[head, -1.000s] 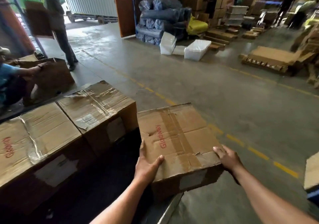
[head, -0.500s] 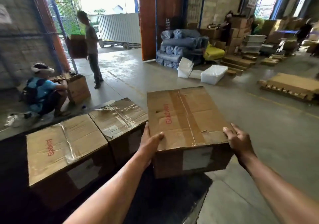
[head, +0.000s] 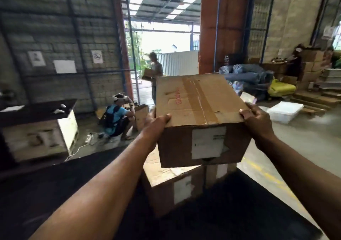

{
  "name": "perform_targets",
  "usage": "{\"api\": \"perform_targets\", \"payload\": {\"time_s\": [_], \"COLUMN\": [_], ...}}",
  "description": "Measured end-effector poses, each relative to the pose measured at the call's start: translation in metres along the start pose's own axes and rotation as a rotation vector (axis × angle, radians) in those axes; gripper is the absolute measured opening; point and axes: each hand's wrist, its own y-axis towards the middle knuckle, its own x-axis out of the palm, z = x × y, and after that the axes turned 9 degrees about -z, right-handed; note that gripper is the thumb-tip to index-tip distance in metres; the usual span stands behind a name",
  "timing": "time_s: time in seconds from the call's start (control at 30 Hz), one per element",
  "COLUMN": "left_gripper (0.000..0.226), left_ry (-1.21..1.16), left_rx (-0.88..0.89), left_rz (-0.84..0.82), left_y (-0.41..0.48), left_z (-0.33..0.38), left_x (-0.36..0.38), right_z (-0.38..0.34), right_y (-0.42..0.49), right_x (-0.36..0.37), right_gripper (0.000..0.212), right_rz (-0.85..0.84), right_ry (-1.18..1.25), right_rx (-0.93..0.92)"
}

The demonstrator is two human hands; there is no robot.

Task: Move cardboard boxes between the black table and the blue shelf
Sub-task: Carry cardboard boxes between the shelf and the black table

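I hold a taped brown cardboard box (head: 199,103) with red lettering in the air, in front of my chest. My left hand (head: 155,125) grips its near left corner, thumb on top. My right hand (head: 256,121) clasps its near right corner. Directly below it, two more cardboard boxes (head: 171,182) with white labels sit side by side on the black table (head: 230,212). The held box hangs clear above them. The blue shelf is not in view.
A person in a blue shirt (head: 118,117) crouches on the floor beside a box, beyond the table. Another person (head: 156,71) carrying a box stands in the open doorway. A crate (head: 42,136) stands at left. Blue rolls (head: 247,77) and white bins (head: 284,111) lie at right.
I have lifted the box up off the table's right end to chest height and swung it left, over the other two boxes. My view has risen toward the doorway.
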Motion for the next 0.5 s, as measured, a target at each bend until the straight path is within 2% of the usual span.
{"api": "perform_targets", "payload": {"time_s": [0.1, 0.2, 0.27, 0.37, 0.5], "left_gripper": [0.047, 0.078, 0.072, 0.055, 0.061], "left_ry": [0.074, 0.102, 0.115, 0.076, 0.076], "left_rx": [0.007, -0.048, -0.065, -0.113, -0.212], "left_rz": [0.135, 0.275, 0.352, 0.458, 0.519], "left_y": [-0.026, -0.053, -0.075, -0.103, -0.131], "left_z": [0.006, -0.004, -0.017, -0.046, -0.091], "left_x": [-0.089, -0.166, -0.209, -0.254, -0.295], "right_z": [-0.025, -0.041, -0.041, -0.025, 0.008], "right_y": [-0.023, -0.051, -0.072, -0.097, -0.128], "right_x": [0.086, 0.164, 0.212, 0.270, 0.322], "right_gripper": [0.066, 0.049, 0.044, 0.048, 0.047], "right_rz": [-0.120, -0.255, -0.351, -0.476, -0.612], "right_ry": [0.042, 0.075, 0.091, 0.071, 0.013], "right_rx": [-0.032, -0.060, -0.049, -0.015, 0.058]}}
